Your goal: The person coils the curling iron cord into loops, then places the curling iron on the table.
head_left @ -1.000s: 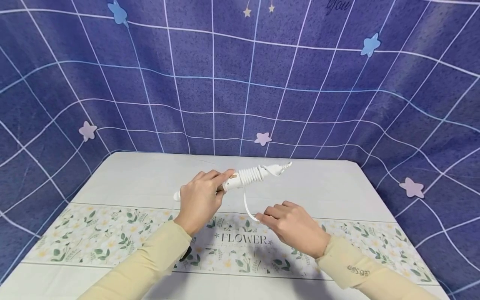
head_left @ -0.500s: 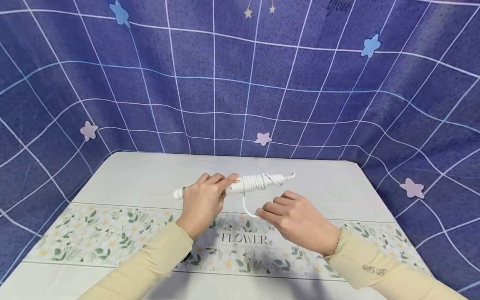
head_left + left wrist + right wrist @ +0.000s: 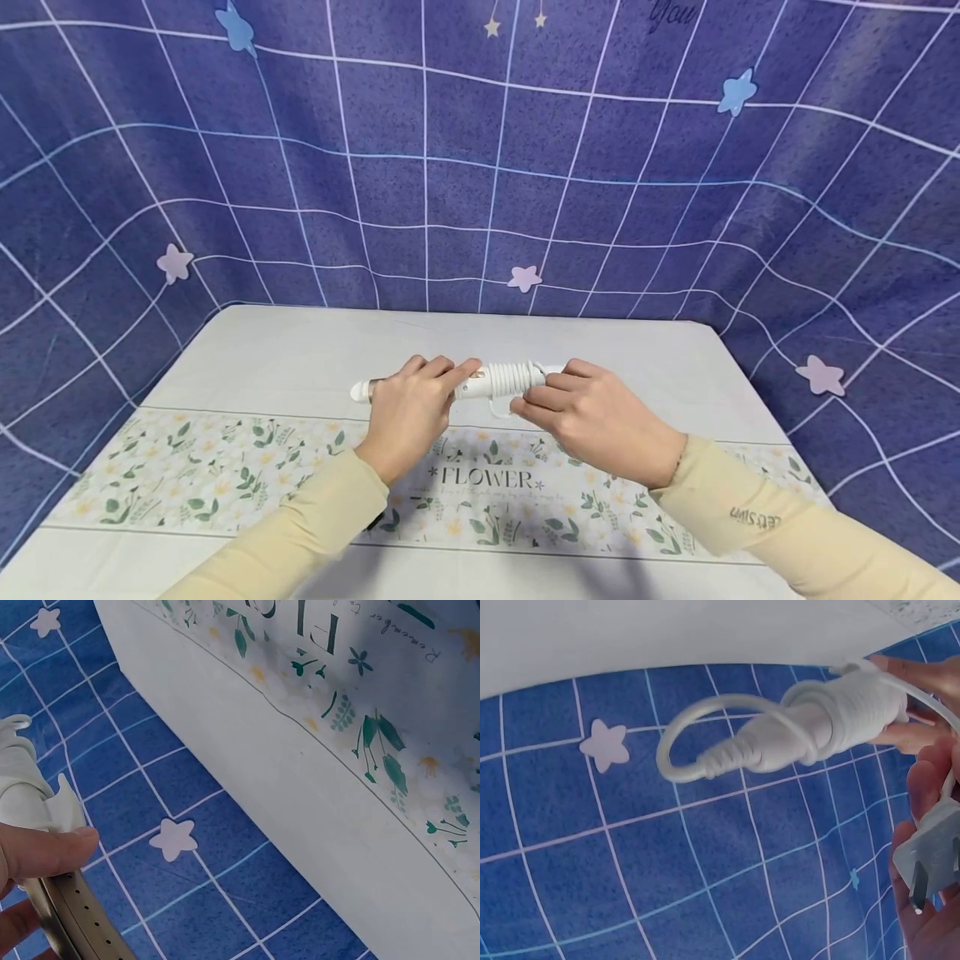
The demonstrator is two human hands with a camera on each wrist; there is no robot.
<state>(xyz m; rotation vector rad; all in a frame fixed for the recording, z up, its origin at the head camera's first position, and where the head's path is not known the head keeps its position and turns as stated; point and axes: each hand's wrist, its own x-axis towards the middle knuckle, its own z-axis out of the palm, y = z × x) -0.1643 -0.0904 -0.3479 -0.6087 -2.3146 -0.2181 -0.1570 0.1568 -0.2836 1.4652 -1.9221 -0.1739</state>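
Note:
A white hair curling iron [image 3: 471, 385] is held level above the table, its cord [image 3: 510, 379] wound in several turns round the handle. My left hand [image 3: 411, 408] grips it near the middle. In the left wrist view the thumb lies beside a white lever [image 3: 69, 802], above a brownish-gold barrel [image 3: 94, 919] with small holes. My right hand [image 3: 600, 425] is at the handle's cord end, fingers curled round the loose cord by a two-pin plug [image 3: 930, 851]. In the right wrist view, a cord loop [image 3: 667, 746] leaves the handle's ribbed end; my right hand hides that end in the head view.
A white table [image 3: 300, 342] with a printed floral strip [image 3: 247, 467] reading "FLOWER" lies below both hands. Behind and at the sides hangs a blue grid-patterned curtain [image 3: 465, 200] with star prints.
My right hand has risen with the cord to the handle's end, covering its tip. The curling iron has dropped slightly and turned more level. My left hand keeps its grip.

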